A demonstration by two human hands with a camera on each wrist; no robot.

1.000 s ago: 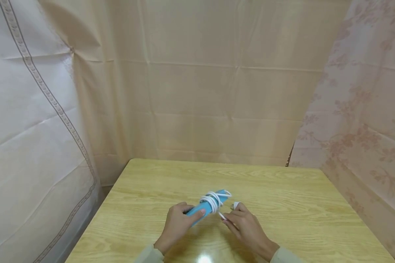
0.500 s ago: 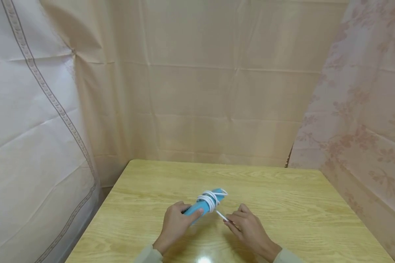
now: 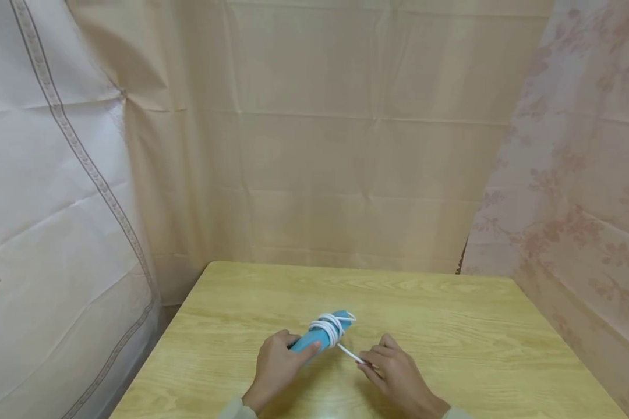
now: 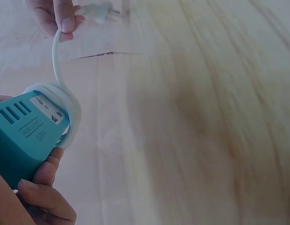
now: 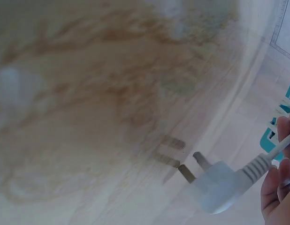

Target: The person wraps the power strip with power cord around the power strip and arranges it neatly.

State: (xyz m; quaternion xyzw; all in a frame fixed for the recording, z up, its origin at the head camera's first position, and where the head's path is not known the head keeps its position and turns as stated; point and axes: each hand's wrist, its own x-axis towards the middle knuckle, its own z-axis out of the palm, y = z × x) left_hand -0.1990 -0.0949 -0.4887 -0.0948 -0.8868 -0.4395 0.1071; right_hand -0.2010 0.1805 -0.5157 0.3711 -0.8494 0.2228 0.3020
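A blue power strip (image 3: 314,340) with USB ports and socket holes is gripped by my left hand (image 3: 276,362), thumb along its top. Its white cord (image 3: 326,327) is coiled several times round the far half of the body. From the coils a short stretch of cord runs to my right hand (image 3: 395,372), which pinches it between thumb and fingers. In the right wrist view the white plug (image 5: 217,186), with its metal prongs, sticks out past those fingers. The head view hides the plug behind the right hand. Both hands are held above the table.
The wood-grain table (image 3: 451,326) lies beneath both hands. A beige curtain (image 3: 314,174) hangs behind its far edge. White sheeting (image 3: 57,233) with a patterned strip hangs at the left, and a floral sheet (image 3: 582,203) at the right.
The plug, seen beside the right fingers a second ago, is now hidden in the head view. The stretch of cord between strip and right hand has grown longer. The strip has shifted slightly left.
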